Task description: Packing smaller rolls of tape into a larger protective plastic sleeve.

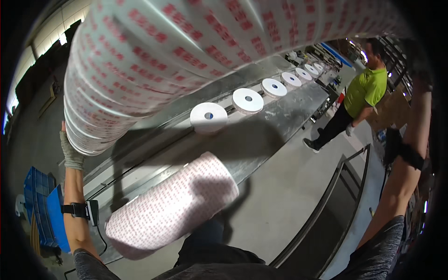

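Observation:
A big cylindrical package [186, 51] in white plastic film with rows of red print is raised in front of me, filling the top of the head view. My left hand [71, 149], in a grey fingerless glove, grips its left end; most of those fingers are behind the film. My right hand [422, 81] is up at the package's far right end, dim at the picture's rim, its fingers hard to make out. Below, a second wrapped package [172, 205] of the same kind lies tilted across the near edge of the metal table [266, 144].
White paper rolls [208, 116] with round cores stand in a row along the conveyor line. A person [364, 93] in a yellow-green shirt stands at the right. Blue crates [39, 200] are at the left. A dark metal frame [326, 200] is at the lower right.

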